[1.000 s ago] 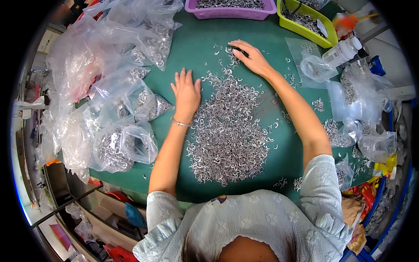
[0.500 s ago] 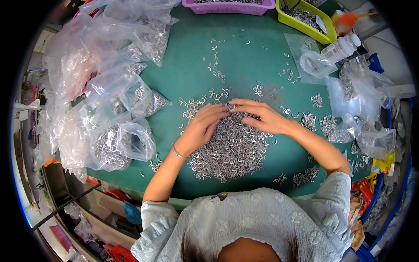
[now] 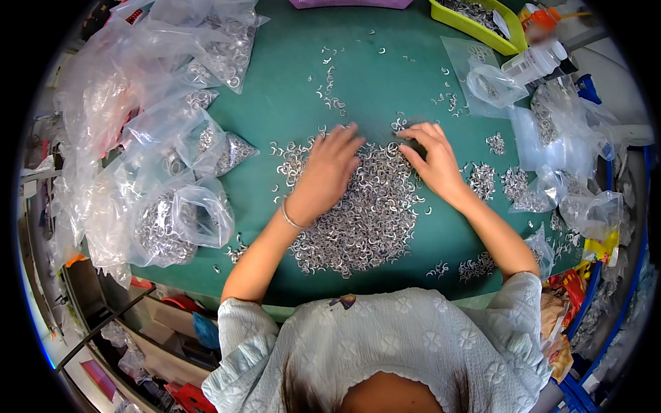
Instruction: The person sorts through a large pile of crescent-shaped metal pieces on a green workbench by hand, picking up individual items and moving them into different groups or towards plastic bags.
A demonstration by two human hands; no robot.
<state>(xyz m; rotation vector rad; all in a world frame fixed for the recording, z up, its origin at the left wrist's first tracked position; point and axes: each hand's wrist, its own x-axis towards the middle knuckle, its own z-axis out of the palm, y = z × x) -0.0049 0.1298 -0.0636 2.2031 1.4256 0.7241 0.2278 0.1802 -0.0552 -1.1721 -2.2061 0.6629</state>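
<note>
A broad pile of small silvery crescent-shaped metal pieces (image 3: pixel 361 220) lies on the green tabletop (image 3: pixel 372 82) in front of me. Over the pile's upper left part rests my left hand (image 3: pixel 325 172), palm down, slightly blurred, fingers stretched forward; what lies under the palm is hidden. At the upper right rim is my right hand (image 3: pixel 435 160), thumb and fingers apart and curved, with a few loose pieces near the fingertips. Neither hand visibly holds a piece. More crescents (image 3: pixel 330 89) are scattered beyond the pile.
Clear plastic bags (image 3: pixel 165 227) of metal pieces crowd the left side. Smaller heaps (image 3: pixel 482 180) and more bags (image 3: pixel 551 124) lie at the right. A yellow-green basket (image 3: pixel 475 26), a purple basket (image 3: pixel 351 3) and a white bottle (image 3: pixel 533 63) stand at the back.
My hands have parted from near each other at the pile's far edge. The right moved rightward and the left shifted slightly left, fingers now pointing forward. The whole view has shifted slightly.
</note>
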